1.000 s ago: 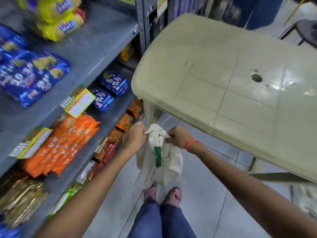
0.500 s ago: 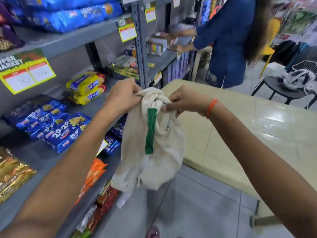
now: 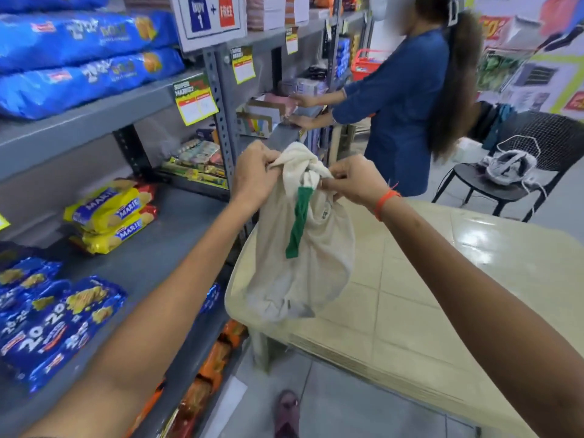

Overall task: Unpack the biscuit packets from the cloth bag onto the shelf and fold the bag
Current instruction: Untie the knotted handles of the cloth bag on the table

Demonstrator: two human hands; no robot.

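Observation:
A cream cloth bag with a green strip hangs bulging in front of me, its top knotted. My left hand pinches the left side of the knot and my right hand, with an orange wrist thread, pinches the right side. The bag's bottom hangs at the corner of a beige plastic table. To the left is a grey metal shelf with yellow Marie biscuit packets and blue 20-20 biscuit packets. The bag's contents are hidden.
Big blue packets fill the upper shelf, orange packets the lower one. A person in a blue dress stands at the shelf further along. A black chair holding a white bundle sits at the right.
Both hands have lifted the bag from near the floor up to shelf height, over the table corner. My view has risen from the floor to the aisle.

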